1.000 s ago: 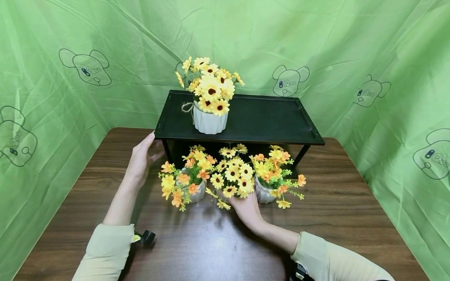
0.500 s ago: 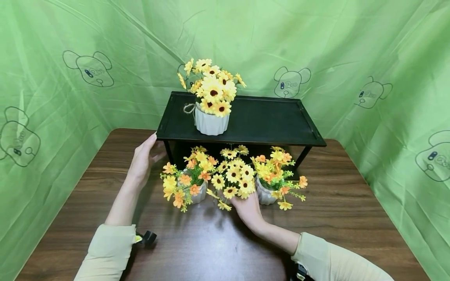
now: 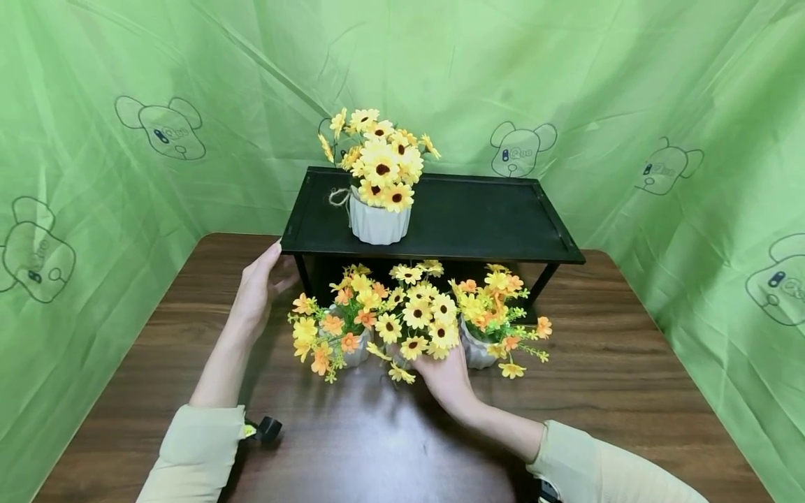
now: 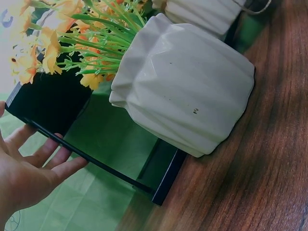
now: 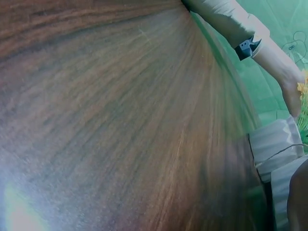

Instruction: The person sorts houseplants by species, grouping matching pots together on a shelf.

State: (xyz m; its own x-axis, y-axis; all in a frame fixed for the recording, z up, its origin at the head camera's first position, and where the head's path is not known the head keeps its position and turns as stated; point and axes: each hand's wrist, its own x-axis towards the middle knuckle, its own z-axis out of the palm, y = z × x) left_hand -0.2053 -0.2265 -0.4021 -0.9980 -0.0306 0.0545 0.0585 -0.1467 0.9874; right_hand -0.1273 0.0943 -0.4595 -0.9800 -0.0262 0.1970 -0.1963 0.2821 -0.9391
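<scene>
My left hand [image 3: 254, 293] is at the left end of a black two-tier shelf [image 3: 478, 216], its thumb at the top corner. In the left wrist view its fairly straight fingers [image 4: 62, 168] reach behind the shelf's thin leg. My right hand [image 3: 448, 381] grips the middle white flowerpot [image 5: 284, 192] of yellow daisies [image 3: 418, 314] in front of the shelf; blooms hide its fingertips. Orange-and-yellow potted flowers stand on either side: a left pot [image 4: 192, 86] and a right pot [image 3: 478, 349]. Another white pot [image 3: 379, 222] of yellow daisies stands upright on the shelf's top, left of centre.
Everything stands on a dark wood-grain table [image 3: 352, 447]. Green curtains [image 3: 440, 63] with printed bear heads enclose the back and sides. A small black device [image 3: 269, 429] sits by the left sleeve. The flanking pots stand close to the middle one.
Little differs. The whole scene sits slightly lower and further right in the head view. Both hands keep their places at the shelf and the middle flowerpot.
</scene>
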